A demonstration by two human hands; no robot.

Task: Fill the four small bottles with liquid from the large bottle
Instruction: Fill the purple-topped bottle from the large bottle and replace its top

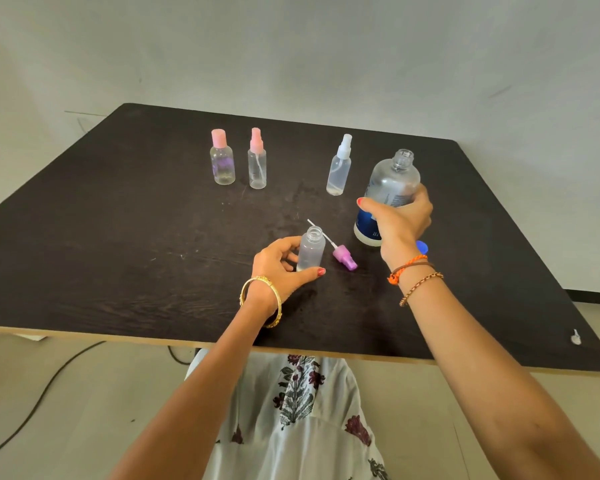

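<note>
Steadying the small open clear plastic bottle point(311, 249) near the table's front, my left hand point(284, 266) curls round its light, easily tipped body. Just beside lies its purple spray pump point(343, 258). Further back, my right hand point(400, 220) wraps the large uncapped clear bottle with a blue label point(388, 194) at mid-body; it looks heavy and slick.
</note>
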